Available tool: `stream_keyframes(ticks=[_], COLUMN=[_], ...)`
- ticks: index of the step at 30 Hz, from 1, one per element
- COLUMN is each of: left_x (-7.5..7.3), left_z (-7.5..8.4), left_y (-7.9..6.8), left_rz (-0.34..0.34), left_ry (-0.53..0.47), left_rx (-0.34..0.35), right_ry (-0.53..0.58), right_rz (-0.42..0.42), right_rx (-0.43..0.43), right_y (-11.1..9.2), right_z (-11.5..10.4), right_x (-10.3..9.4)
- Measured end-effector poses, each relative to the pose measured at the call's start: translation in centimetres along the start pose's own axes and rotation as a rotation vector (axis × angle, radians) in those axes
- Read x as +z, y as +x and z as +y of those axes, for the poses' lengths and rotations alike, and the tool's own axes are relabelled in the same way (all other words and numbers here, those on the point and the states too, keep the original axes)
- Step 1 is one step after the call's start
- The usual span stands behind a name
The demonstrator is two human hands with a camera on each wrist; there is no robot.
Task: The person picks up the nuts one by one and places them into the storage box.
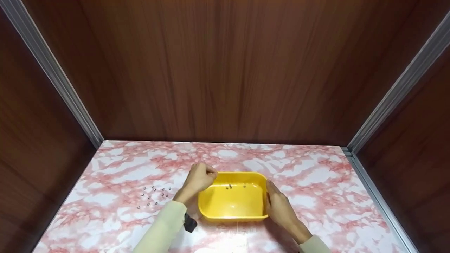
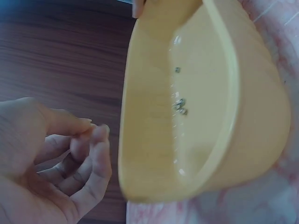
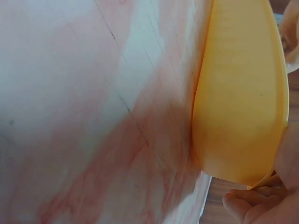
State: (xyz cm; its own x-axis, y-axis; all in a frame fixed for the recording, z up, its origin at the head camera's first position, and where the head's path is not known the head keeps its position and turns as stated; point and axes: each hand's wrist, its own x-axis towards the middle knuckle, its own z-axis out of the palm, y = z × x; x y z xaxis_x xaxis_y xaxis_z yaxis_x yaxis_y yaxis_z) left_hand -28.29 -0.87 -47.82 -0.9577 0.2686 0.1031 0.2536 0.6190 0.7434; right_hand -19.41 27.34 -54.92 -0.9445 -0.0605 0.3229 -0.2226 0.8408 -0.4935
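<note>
A yellow plastic tub rests on the table, with several tiny shiny metal pieces on its floor near the far wall. My left hand is at the tub's far left corner. In the left wrist view its thumb and fingertips meet, and nothing shows between them. With my right hand I hold the tub's right side; in the right wrist view the fingers curl at the rim. More loose metal pieces lie scattered on the table, left of my left forearm.
The table has a red and white marbled top. A brown wood-grain panel rises behind it, with similar panels at both sides. Metal rails run along the corners and right edge. A black device sits at my left wrist.
</note>
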Motion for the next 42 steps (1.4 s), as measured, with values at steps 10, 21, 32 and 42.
stream_keyframes(ticks=[10,21,32,42], left_x=[-3.0,-6.2,-6.0,-5.8], left_z=[-2.4,-7.9,-11.7,-13.9], left_y=[-1.4,-3.9,-6.2,-7.2], left_rz=[0.059,0.107,0.140,0.147], left_ry=[-0.061,0.137,0.455,0.625], left_rx=[0.023,0.018,0.207,0.387], right_ry=[0.007,0.010,0.009,0.031], right_rz=[0.007,0.009,0.018,-0.006], right_rx=[-0.010,-0.009,-0.013,0.010], right_y=[-0.1,0.1,0.0,-0.1], right_z=[0.2,0.1,0.0,0.2], right_x=[0.1,0.2,-0.1,0.1])
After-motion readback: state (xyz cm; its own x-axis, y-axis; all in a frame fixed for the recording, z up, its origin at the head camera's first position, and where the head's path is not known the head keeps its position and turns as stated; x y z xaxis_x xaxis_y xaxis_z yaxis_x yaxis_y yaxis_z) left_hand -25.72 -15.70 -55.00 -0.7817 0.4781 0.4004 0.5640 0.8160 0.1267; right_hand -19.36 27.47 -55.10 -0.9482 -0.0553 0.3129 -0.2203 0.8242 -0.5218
